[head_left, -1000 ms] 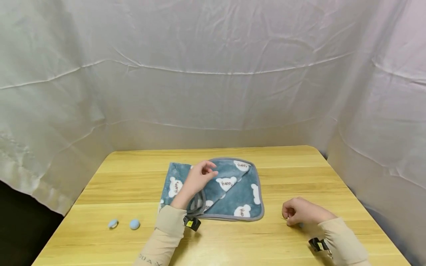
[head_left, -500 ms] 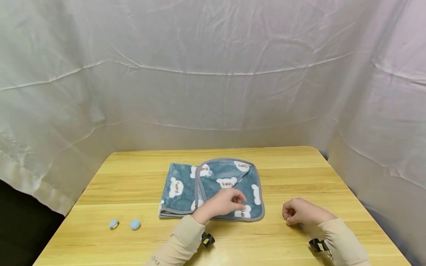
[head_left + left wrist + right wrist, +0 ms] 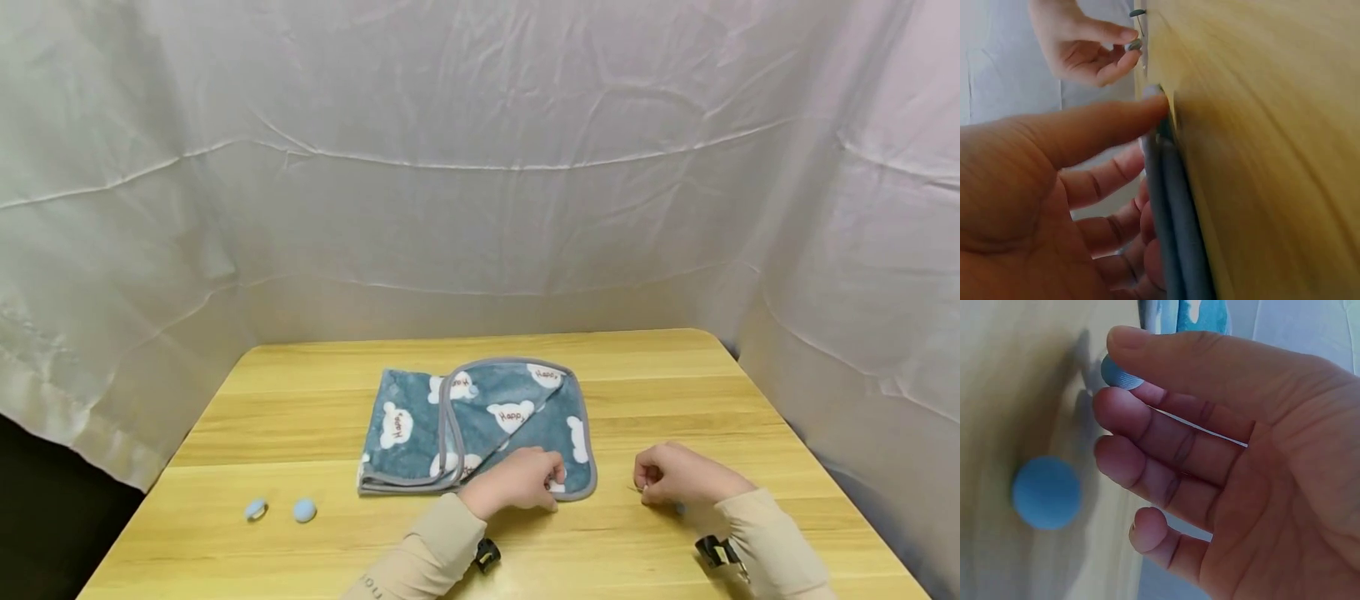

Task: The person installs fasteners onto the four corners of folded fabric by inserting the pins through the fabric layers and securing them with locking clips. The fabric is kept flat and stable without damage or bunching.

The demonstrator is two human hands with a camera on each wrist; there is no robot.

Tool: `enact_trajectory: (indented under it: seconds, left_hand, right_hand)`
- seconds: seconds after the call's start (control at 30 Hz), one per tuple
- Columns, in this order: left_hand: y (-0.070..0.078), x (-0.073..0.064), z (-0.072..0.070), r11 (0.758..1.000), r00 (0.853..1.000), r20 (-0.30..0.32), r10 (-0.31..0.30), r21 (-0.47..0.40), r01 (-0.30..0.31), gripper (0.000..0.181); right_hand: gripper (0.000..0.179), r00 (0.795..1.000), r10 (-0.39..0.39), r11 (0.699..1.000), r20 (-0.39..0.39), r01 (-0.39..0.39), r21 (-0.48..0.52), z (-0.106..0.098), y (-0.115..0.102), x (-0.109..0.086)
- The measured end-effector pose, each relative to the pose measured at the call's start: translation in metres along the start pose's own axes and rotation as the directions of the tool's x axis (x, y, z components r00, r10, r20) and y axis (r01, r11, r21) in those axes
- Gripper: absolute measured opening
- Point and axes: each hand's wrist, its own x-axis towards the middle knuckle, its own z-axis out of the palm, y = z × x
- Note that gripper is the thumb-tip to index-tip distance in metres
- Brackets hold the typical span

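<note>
Well to the left of the left hand (image 3: 517,481), a tipped blue knob (image 3: 256,509) is lying on the wooden table (image 3: 225,433), and some white is showing under it. A bit closer to that hand, a second blue knob (image 3: 304,510) is sitting with its round top up. Next, the folded blanket (image 3: 480,429) is lying flat, mostly beyond the left hand and to its left. White bear heads (image 3: 396,425) saying "Happy" are showing on the blue-green cloth. A small pale blue spot (image 3: 473,390) is showing too, farther out than the left hand. The left hand is leaning over the blanket's near edge, by the right corner. Its thumb is pointing down at the near side and its fingers are bending over the top, but I cannot tell whether they are pinching the cloth. Right of the blanket, the right hand (image 3: 686,477) is pinching a small blue knob (image 3: 1121,374) between thumb and finger. Near the right hand, apart from its fingers, one more blue knob (image 3: 1046,492) is resting on the table.
</note>
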Motion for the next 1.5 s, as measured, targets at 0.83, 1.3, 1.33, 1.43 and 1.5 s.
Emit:
enact_trajectory:
  seconds: [0.83, 1.3, 1.33, 1.43, 1.5]
  left_hand:
    - [-0.025, -0.004, -0.049, 0.858, 0.901, -0.338, -0.273, -0.510, 0.068, 0.022]
    - [-0.031, -0.005, -0.052, 0.826, 0.827, -0.461, -0.321, -0.564, 0.006, 0.019]
    - [-0.031, -0.005, -0.052, 0.827, 0.825, -0.467, -0.318, -0.562, 0.001, 0.018]
    - [-0.031, -0.006, -0.052, 0.828, 0.822, -0.473, -0.316, -0.561, -0.004, 0.018]
    - [-0.031, -0.006, -0.052, 0.828, 0.822, -0.474, -0.315, -0.561, -0.006, 0.019]
  right_hand:
    - [0.006, 0.898, -0.277, 0.946, -0.340, 0.194, -0.259, -0.018, -0.052, 0.050]
    - [0.011, 0.820, -0.351, 0.931, -0.453, 0.254, -0.262, -0.004, -0.088, 0.089]
    - [0.011, 0.820, -0.349, 0.932, -0.454, 0.253, -0.259, -0.003, -0.088, 0.091]
    - [0.011, 0.812, -0.352, 0.933, -0.465, 0.261, -0.248, 0.000, -0.088, 0.095]
    - [0.012, 0.803, -0.352, 0.934, -0.481, 0.263, -0.243, 0.003, -0.089, 0.097]
